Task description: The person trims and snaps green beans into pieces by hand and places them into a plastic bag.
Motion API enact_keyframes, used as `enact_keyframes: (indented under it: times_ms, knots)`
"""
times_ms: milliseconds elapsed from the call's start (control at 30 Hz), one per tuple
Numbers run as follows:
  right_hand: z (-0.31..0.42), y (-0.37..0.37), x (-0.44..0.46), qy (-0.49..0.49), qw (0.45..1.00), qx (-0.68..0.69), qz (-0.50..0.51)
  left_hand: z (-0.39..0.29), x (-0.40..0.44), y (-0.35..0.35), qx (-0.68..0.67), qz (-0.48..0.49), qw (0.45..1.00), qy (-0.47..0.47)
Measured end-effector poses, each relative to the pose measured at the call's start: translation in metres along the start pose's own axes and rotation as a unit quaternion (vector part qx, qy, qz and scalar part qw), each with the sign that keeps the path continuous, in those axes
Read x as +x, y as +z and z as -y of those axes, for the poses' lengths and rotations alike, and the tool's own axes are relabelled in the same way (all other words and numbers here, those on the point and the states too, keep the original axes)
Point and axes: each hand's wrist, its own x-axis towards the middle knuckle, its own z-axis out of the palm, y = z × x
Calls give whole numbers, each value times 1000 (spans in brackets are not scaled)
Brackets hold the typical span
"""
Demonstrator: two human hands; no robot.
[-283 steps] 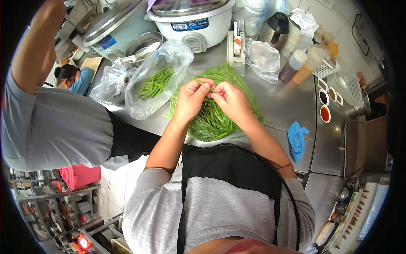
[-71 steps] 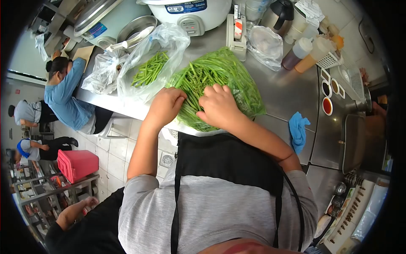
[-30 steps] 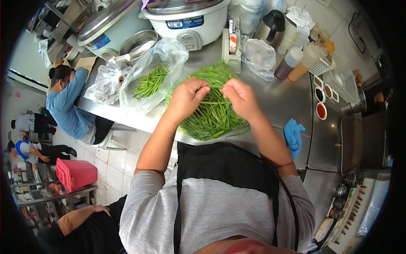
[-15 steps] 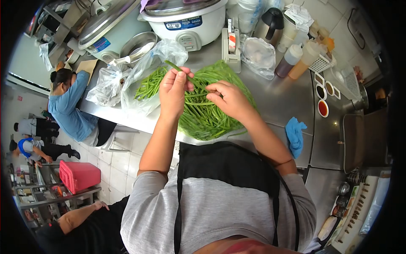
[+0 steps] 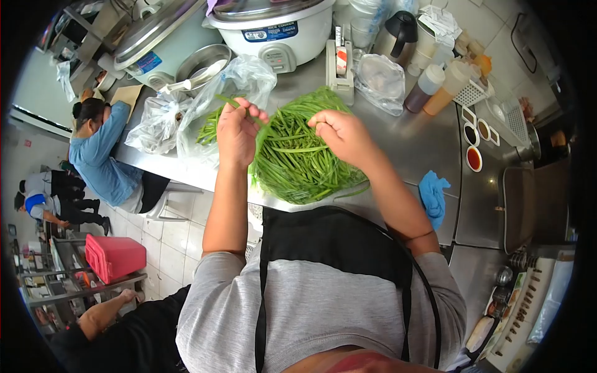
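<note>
My left hand point(image 5: 236, 140) is closed around a green bean point(image 5: 227, 100), whose end sticks out above the fingers. It is raised beside a clear plastic bag point(image 5: 252, 78) with a smaller pile of green beans point(image 5: 208, 132) at its opening, partly hidden behind the hand. My right hand point(image 5: 345, 138) hovers over the right side of a big heap of green beans point(image 5: 298, 168) in a thin green plastic bag. Its thumb and fingers are pinched together; whatever they hold, if anything, is too small to name.
Two rice cookers point(image 5: 268, 31) and a metal bowl point(image 5: 203, 62) stand at the back. Sauce bottles point(image 5: 425, 89), small sauce dishes point(image 5: 474, 158) and a blue cloth point(image 5: 433, 198) are on the right. A person in blue point(image 5: 106, 161) sits at the counter's left end.
My left hand has moved left with the green bean, toward the smaller pile. My right hand has shifted slightly right, so the hands are farther apart.
</note>
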Motion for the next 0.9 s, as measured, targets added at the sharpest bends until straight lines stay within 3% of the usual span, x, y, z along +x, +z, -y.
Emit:
enact_keyframes:
  times_ms: [67, 100, 167, 267, 367, 467, 500, 600, 667, 700, 800, 833, 900]
  knots:
    - [-5, 0, 4, 48, 980, -192, 30, 0, 3, -20, 99, 23, 995, -13]
    - [-10, 6, 4, 17, 974, -227, 3, -4, -2, -17, 244, 15, 969, -18]
    - [-24, 24, 3, -43, 953, -297, -50, 6, -8, -14, 390, 42, 920, 19]
    - [-25, 33, 6, -60, 922, -382, 3, 18, -11, -20, 566, 81, 820, 38]
    - [-31, 35, 9, -71, 913, -403, -3, 15, -15, -10, 678, 118, 725, 27]
    - [-21, 27, 9, -91, 944, -310, -73, 16, -16, -9, 711, 151, 683, 77]
    - [-17, 24, 10, -93, 957, -261, -89, 15, -16, -5, 706, 157, 682, 102]
    - [-4, 15, 12, -64, 987, -65, -133, 7, -20, 13, 607, 179, 774, 23]
    - [4, 8, 8, -4, 979, 129, -156, 17, -20, 10, 541, 186, 820, 11]
    - [5, 4, 10, -32, 961, 214, -169, 18, -20, 10, 507, 188, 841, 5]
    - [4, -10, 8, 26, 990, 116, -75, 12, -17, 12, 251, 123, 949, -146]
    - [-2, -9, 7, 42, 997, 54, -42, 13, -16, 10, 218, 114, 959, -139]
    - [-10, -2, 4, -23, 997, -66, -37, 13, -15, 11, 209, 108, 962, -138]
